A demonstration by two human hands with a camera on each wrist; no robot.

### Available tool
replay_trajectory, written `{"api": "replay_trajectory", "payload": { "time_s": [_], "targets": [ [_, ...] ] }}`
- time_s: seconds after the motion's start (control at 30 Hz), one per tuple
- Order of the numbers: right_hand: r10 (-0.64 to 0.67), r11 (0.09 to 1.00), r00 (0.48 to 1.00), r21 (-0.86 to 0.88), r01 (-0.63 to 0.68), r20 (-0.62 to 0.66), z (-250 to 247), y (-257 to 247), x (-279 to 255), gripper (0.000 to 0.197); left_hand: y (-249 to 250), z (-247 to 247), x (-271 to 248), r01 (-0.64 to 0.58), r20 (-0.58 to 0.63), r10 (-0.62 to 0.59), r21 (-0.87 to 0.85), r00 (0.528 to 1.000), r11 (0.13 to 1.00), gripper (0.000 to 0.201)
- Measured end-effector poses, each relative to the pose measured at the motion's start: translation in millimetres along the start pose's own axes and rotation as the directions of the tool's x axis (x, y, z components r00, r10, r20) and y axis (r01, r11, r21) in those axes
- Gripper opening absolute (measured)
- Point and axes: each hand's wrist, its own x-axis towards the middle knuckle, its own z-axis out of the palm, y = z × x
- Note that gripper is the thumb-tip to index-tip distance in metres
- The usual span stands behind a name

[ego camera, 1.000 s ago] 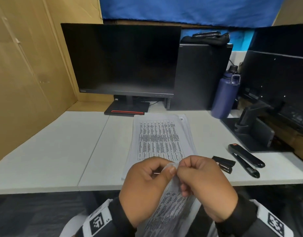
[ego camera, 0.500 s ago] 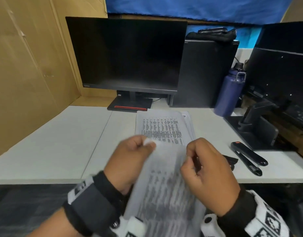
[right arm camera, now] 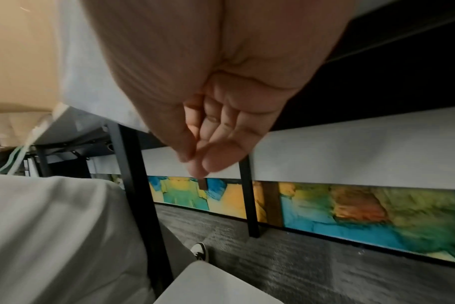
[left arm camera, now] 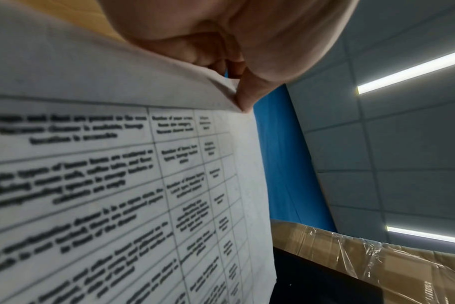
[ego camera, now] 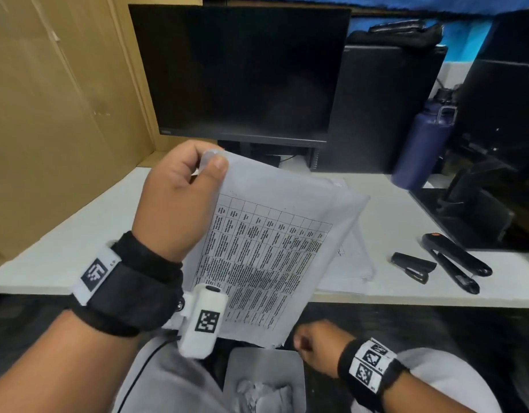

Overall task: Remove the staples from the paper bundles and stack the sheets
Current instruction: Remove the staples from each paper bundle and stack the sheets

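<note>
Head view, landmark: white desk (ego camera: pixel 63 248); every place below is given relative to it.
Waste bin (ego camera: pixel 264 380): below the desk's near edge, between the person's knees; crumpled scraps inside.
Right hand (ego camera: pixel 315 347): under the near edge, above the bin; in the right wrist view thumb and fingertips (right arm camera: pixel 195 162) are drawn together at the tips. Whether a staple sits between them cannot be told.
Left hand (ego camera: pixel 180 198): raised over the desk's near edge; thumb and forefinger clamp the top corner of the paper bundle (ego camera: pixel 266 257).
Paper bundle: airborne above the near edge, hanging tilted from that one corner.
Handling, judged: light, limp, easily creased or torn at the pinched corner; loose sheets may slide apart. Better held along the top edge or supported underneath.
Sheet stack (ego camera: pixel 346 263): flat on the desk, behind the bundle.
Stapler (ego camera: pixel 457 260) and staple remover (ego camera: pixel 412 266): on the desk, right of the stack.
Monitor (ego camera: pixel 242 73): at the desk's far edge.
</note>
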Motion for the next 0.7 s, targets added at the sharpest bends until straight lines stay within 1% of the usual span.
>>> {"api": "replay_trajectory", "payload": {
  "time_s": [0.13, 0.2, 0.23, 0.3, 0.4, 0.43, 0.47, 0.5, 0.53, 0.57, 0.6, 0.63, 0.67, 0.7],
  "targets": [
    [0.066, 0.998, 0.998, -0.017, -0.066, 0.008, -4.6, 0.2, 13.4, 0.015, -1.5, -0.4, 0.0, -0.031, 0.005, 0.031, -0.012, 0.999, 0.999, 0.015],
    [0.102, 0.995, 0.994, -0.014, -0.101, 0.044, -14.9, 0.5, 12.1, 0.014, -1.5, -1.9, 0.3, -0.063, -0.006, 0.063, -0.022, 0.998, 0.998, 0.016],
    [0.109, 0.994, 0.991, -0.005, -0.109, 0.075, -21.8, 0.4, 9.0, 0.017, -1.8, -2.5, 0.4, -0.076, -0.012, 0.076, -0.027, 0.997, 0.997, 0.016],
    [0.102, 0.994, 0.986, 0.017, -0.105, 0.134, -41.0, -3.8, -3.9, 0.016, -3.2, -2.9, 0.8, -0.084, -0.026, 0.083, -0.048, 0.996, 0.995, 0.017],
    [0.097, 0.994, 0.984, 0.03, -0.102, 0.15, -82.4, -16.2, -36.1, 0.026, -7.1, -3.7, 2.0, -0.035, -0.048, 0.029, -0.131, 0.998, 0.991, 0.017],
    [0.099, 0.993, 0.988, 0.05, -0.105, 0.121, -97.9, -19.7, -47.4, 0.03, -7.7, -4.1, 2.4, -0.011, -0.053, 0.002, -0.168, 0.999, 0.986, 0.016],
    [0.099, 0.991, 0.993, 0.08, -0.104, 0.064, -113.4, -22.7, -57.6, 0.035, -8.2, -4.3, 3.2, 0.014, -0.056, -0.026, -0.206, 0.998, 0.978, 0.017],
    [0.105, 0.988, 0.994, 0.119, -0.101, -0.026, -128.4, -25.2, -66.4, 0.039, -8.6, -4.5, 3.7, 0.042, -0.054, -0.057, -0.243, 0.997, 0.969, 0.019],
    [0.117, 0.981, 0.982, 0.172, -0.091, -0.148, -142.3, -26.6, -73.8, 0.042, -8.5, -4.3, 4.2, 0.07, -0.047, -0.087, -0.276, 0.995, 0.959, 0.021],
    [0.14, 0.967, 0.952, 0.244, -0.072, -0.273, -153.9, -26.7, -79.4, 0.043, -8.3, -3.3, 4.5, 0.101, -0.038, -0.118, -0.312, 0.992, 0.945, 0.024],
    [0.155, 0.944, 0.918, 0.329, -0.029, -0.366, -163.9, -28.3, -83.6, 0.046, -7.4, -1.9, 4.6, 0.132, -0.028, -0.152, -0.354, 0.988, 0.926, 0.027],
    [0.149, 0.909, 0.9, 0.415, 0.038, -0.409, -172.2, -32.8, -86.5, 0.053, -5.1, 0.1, 4.5, 0.163, -0.014, -0.184, -0.402, 0.983, 0.901, 0.03],
    [0.129, 0.854, 0.897, 0.507, 0.116, -0.424, -177.3, -37.9, -86.2, 0.064, -1.9, 2.6, 4.2, 0.191, 0.006, -0.21, -0.448, 0.978, 0.873, 0.03],
    [0.102, 0.769, 0.9, 0.607, 0.199, -0.423, -180.4, -44.2, -84.7, 0.069, 1.6, 5.4, 4.1, 0.212, 0.022, -0.231, -0.485, 0.973, 0.848, 0.028]
  ]
}}
